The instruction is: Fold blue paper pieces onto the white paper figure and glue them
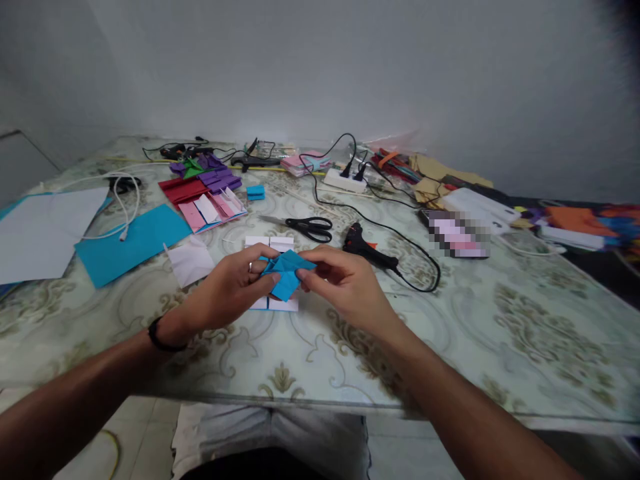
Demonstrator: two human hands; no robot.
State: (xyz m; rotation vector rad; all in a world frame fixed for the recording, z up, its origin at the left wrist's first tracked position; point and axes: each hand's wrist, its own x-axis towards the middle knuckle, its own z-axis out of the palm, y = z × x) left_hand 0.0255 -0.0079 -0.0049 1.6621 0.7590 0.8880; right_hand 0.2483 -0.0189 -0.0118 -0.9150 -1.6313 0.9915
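A folded blue paper piece (287, 283) is held up between both hands over the table. My left hand (235, 283) grips its left side with thumb and fingers; a ring and a black wristband show on that arm. My right hand (345, 280) pinches its right corner. Below and behind the blue piece lies white folded paper (286, 305) with blue edges, partly hidden by the hands. Black-handled scissors (310, 228) rest just beyond, and a black glue gun (373, 250) lies to the right of them.
Blue sheet (133, 243), white sheet (55, 230) and small white paper (190, 261) lie left. Pink folded papers (213, 210) sit behind. A power strip (345, 181) with black cables stands at the back, a phone (455, 233) at right. The table's front edge (300, 403) is near.
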